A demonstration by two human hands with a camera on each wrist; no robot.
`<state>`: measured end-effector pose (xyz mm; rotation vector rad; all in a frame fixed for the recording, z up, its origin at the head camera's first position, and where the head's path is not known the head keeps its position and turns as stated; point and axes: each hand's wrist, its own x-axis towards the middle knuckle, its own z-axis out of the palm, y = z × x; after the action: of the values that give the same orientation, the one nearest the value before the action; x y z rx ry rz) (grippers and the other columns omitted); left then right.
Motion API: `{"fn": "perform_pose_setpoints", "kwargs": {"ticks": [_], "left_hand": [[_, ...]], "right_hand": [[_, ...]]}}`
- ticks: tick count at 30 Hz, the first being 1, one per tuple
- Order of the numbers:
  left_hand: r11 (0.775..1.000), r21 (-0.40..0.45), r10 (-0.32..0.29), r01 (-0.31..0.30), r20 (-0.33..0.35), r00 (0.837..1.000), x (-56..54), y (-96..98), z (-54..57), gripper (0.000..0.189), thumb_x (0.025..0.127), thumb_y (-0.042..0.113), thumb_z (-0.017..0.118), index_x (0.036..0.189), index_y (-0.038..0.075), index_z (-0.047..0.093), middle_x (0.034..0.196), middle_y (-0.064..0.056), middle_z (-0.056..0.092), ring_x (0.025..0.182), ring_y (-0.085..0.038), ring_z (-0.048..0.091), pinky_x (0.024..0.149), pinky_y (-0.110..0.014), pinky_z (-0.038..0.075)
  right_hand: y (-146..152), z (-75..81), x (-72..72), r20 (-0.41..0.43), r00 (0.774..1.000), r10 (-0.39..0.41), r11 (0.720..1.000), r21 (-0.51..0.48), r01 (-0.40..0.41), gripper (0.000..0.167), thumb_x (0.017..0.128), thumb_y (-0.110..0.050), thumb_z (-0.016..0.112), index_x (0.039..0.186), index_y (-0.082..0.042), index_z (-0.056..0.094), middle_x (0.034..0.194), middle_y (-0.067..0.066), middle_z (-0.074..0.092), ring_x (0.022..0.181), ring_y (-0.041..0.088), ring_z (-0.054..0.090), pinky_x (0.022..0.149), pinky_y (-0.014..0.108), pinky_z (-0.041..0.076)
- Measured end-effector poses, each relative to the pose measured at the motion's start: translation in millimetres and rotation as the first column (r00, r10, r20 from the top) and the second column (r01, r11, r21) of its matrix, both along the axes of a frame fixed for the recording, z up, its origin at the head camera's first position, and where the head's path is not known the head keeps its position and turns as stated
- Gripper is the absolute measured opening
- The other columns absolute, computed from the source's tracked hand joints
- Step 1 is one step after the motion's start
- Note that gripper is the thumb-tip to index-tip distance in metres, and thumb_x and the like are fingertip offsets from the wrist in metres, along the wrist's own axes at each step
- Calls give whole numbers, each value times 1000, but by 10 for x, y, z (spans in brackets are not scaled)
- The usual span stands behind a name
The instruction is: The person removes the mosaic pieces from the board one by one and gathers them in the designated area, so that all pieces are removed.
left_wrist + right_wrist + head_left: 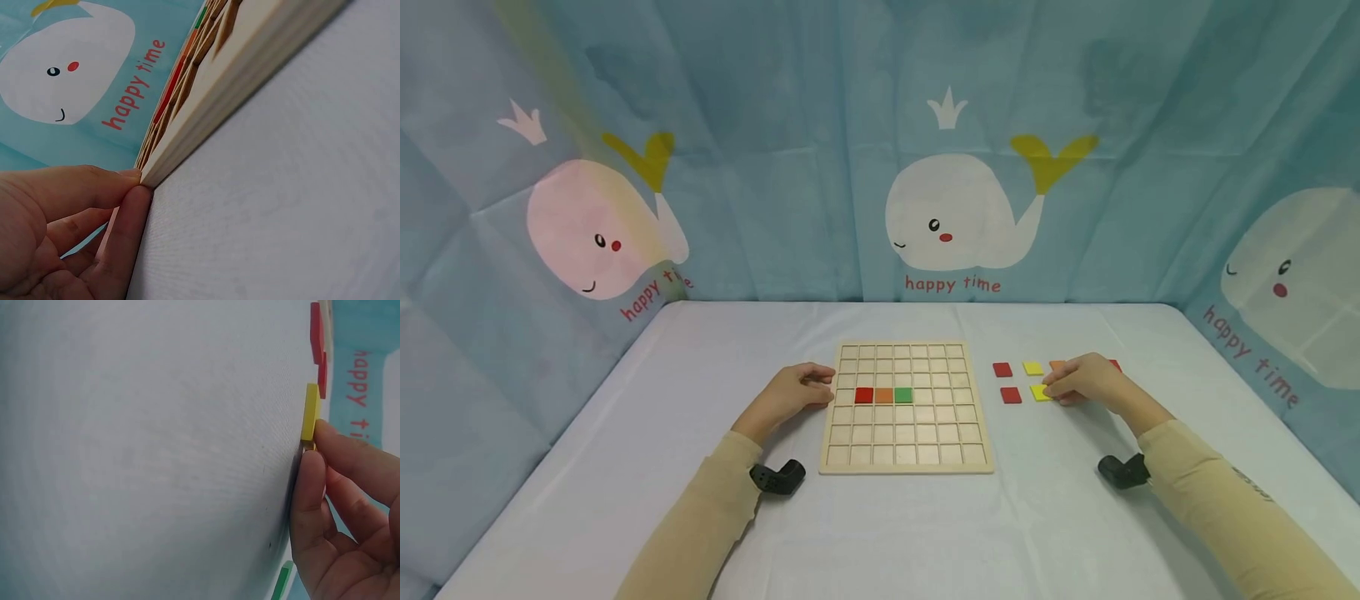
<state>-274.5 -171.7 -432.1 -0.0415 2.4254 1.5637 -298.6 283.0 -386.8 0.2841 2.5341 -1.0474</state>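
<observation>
A square wooden grid board [927, 432] lies on the table. In one of its rows a red tile [864, 395], an orange tile [884, 395] and a green tile [903, 395] sit side by side. At the board's left edge my left hand [784, 393] holds the rim between thumb and forefinger, as the left wrist view shows. Right of the board, my right hand [1092, 379] pinches the near end of a yellow tile [310, 412] by the table surface. Part of that tile is hidden by the fingertips.
Loose tiles lie right of the board: two red ones [1002, 369] [1011, 395], another yellow one [1033, 367], and an orange one [1057, 365] partly behind my hand. A further red tile [1115, 365] peeks out there. A green tile [282, 581] shows in the right wrist view. Whale-printed curtains [760, 225] surround the table.
</observation>
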Motion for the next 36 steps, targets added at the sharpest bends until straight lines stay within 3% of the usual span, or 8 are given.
{"fn": "perform_pose_setpoints", "kwargs": {"ticks": [7, 12, 14, 22, 30, 36], "left_hand": [[1000, 1, -1, 1, 1, 1000, -9, -6, -13, 46, 90, 6, 69, 134, 1, 58, 132, -20, 61, 105, -21, 65, 85, -27, 59], [1000, 3, -8, 8, 5, 1000, -9, 9, -36, 46, 90, 6, 69, 134, 0, 58, 131, -20, 60, 105, -20, 65, 85, -27, 59], [1000, 0, -8, 8, 8, 1000, -6, 7, -40, 46, 90, 5, 68, 134, 0, 58, 131, -20, 60, 104, -20, 65, 85, -27, 59], [1000, 7, 0, 0, -3, 1000, 0, -19, -11, 47, 90, 6, 68, 135, 0, 57, 132, -21, 60, 107, -22, 65, 86, -27, 58], [1000, 6, 7, -7, 18, 1000, 16, -29, -17, 47, 90, 6, 69, 135, 1, 58, 134, -20, 60, 108, -21, 64, 85, -26, 58], [1000, 3, 15, -15, 11, 1000, 1, -9, -13, 47, 89, 6, 70, 134, 2, 59, 132, -19, 60, 106, -21, 65, 86, -27, 59]], "right_hand": [[3, 25, 37, 4, 999, -40, 999, 2, 40, 39, 84, -22, 80, 114, 2, 71, 96, 9, 70, 66, 10, 63, 65, 18, 54], [-58, 106, 130, -33, 998, -47, 999, -2, 47, 47, 90, -29, 73, 125, 2, 65, 126, 23, 63, 80, 12, 65, 71, 19, 56], [-136, 136, 168, -56, 998, -27, 999, -20, 26, 47, 91, -30, 72, 126, 1, 65, 130, 24, 61, 84, 12, 65, 75, 21, 57], [-577, 177, 246, -92, 994, 50, 987, -148, -63, 39, 91, -25, 73, 119, 1, 69, 105, 10, 74, 82, 10, 69, 81, 27, 61], [-828, 102, 233, -68, 996, 50, 975, -213, -63, 40, 89, -22, 74, 122, 1, 68, 99, 4, 75, 73, 6, 68, 73, 23, 59], [-1009, 103, 201, -66, 994, 90, 961, -257, -104, 40, 90, -21, 73, 122, 1, 68, 97, 4, 77, 78, 8, 72, 76, 26, 60]]}}
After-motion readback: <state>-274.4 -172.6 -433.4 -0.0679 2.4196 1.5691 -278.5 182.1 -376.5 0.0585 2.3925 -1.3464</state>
